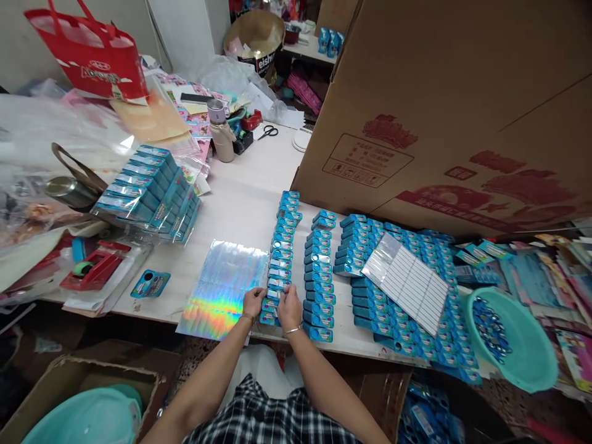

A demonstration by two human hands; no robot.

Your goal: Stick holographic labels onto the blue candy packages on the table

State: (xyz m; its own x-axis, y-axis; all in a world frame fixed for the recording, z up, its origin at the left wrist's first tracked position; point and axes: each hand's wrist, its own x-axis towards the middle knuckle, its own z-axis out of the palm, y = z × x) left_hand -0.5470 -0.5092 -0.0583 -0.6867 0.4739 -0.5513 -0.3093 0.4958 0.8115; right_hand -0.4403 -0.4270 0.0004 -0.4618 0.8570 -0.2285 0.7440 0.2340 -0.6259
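A column of small blue boxes [283, 237] runs away from me along the table, and several carry a white strip on the upper face. Both hands are at its near end. My left hand [253, 303] is closed at the left edge of the column, beside a shiny holographic sheet [231, 271]. Opposite it, my right hand [290, 308] has its fingers pressed together over the boxes' right edge. A white strip [274, 294] shows on the box between my hands. What either hand's fingertips hold is hidden. To the right stands a second column of blue boxes [319, 268].
A sheet of white labels [411, 277] lies across many stacked blue boxes [393, 308]. Behind them rises a large carton [444, 111]. A turquoise basin [531, 345] stands far right. Wrapped boxes [148, 191], a red tape dispenser [95, 265] and a flat blue package [150, 283] are left.
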